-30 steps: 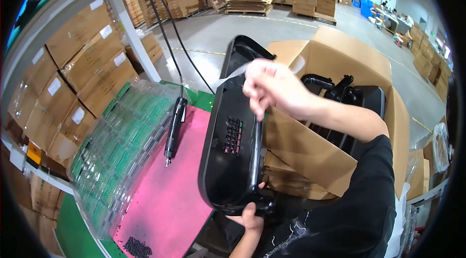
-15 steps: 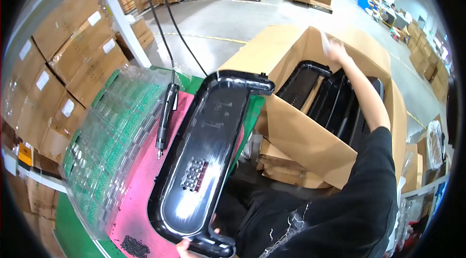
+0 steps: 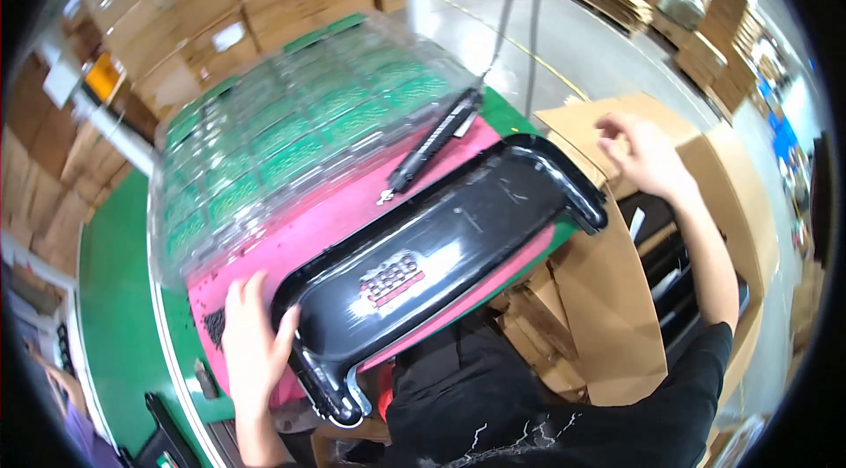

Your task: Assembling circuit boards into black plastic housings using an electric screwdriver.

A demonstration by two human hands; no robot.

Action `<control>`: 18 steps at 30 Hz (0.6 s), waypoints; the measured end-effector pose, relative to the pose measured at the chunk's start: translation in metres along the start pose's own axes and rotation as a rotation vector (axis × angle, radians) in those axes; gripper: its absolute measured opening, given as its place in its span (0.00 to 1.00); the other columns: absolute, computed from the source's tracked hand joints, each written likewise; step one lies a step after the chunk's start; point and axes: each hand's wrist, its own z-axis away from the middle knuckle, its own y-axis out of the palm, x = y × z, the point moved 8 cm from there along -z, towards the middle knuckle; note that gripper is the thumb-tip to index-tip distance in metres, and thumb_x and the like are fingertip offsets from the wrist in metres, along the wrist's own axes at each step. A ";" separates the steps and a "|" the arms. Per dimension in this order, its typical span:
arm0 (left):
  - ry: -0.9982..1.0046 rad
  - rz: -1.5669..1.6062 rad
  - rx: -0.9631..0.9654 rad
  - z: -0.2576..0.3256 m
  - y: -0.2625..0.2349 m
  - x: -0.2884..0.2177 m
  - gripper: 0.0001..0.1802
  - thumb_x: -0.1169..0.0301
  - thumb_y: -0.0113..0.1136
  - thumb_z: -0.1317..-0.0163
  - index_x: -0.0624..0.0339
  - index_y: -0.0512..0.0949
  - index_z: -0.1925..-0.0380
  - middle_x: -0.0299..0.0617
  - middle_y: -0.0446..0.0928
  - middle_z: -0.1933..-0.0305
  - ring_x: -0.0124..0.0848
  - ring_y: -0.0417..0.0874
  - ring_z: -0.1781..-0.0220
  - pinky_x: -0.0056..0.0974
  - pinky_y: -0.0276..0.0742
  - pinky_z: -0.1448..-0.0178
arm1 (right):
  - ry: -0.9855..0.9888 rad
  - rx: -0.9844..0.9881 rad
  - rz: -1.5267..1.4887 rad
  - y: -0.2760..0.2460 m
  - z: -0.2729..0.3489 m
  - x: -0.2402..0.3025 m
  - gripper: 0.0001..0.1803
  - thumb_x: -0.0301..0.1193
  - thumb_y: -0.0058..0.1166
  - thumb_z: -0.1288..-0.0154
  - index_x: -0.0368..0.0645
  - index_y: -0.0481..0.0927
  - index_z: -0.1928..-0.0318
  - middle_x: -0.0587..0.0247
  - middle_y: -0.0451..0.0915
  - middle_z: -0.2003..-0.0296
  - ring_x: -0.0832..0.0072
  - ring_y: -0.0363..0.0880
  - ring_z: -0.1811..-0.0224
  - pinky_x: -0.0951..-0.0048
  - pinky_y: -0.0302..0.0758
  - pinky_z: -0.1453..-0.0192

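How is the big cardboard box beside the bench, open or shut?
Open: one flap spreads outward, and black parts show inside the cardboard box.

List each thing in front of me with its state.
Black housing: lying slanted across the pink mat, hollow side up.
Left hand: at the housing's near-left end, fingers spread.
Right hand: raised by the carton, fingers bent, nothing visible in it.
Carton: open, black parts inside.
Screwdriver: lying down, unheld.
Clear trays: holding green boards.
Small black pieces: loose pile, partly hidden.
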 end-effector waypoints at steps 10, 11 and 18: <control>0.233 0.235 0.027 -0.050 0.043 0.003 0.16 0.62 0.69 0.43 0.63 0.76 0.71 0.48 0.76 0.67 0.49 0.79 0.59 0.50 0.78 0.55 | -0.735 -0.061 -0.214 0.116 -0.160 0.353 0.30 0.31 0.56 0.36 0.44 0.66 0.34 0.46 0.75 0.46 0.48 0.75 0.41 0.54 0.74 0.38; 0.231 0.255 0.010 -0.049 0.042 0.003 0.16 0.62 0.69 0.43 0.63 0.76 0.72 0.48 0.76 0.68 0.48 0.79 0.60 0.49 0.78 0.57 | -0.755 -0.061 -0.223 0.135 -0.181 0.375 0.30 0.31 0.56 0.36 0.44 0.66 0.34 0.46 0.75 0.46 0.48 0.75 0.41 0.54 0.74 0.38; 0.239 0.334 -0.047 -0.050 0.041 0.012 0.13 0.63 0.68 0.41 0.60 0.76 0.71 0.44 0.75 0.67 0.43 0.79 0.61 0.45 0.79 0.58 | -0.760 0.054 -0.252 0.231 -0.268 0.535 0.28 0.41 0.52 0.30 0.50 0.69 0.32 0.49 0.62 0.30 0.53 0.58 0.26 0.49 0.62 0.27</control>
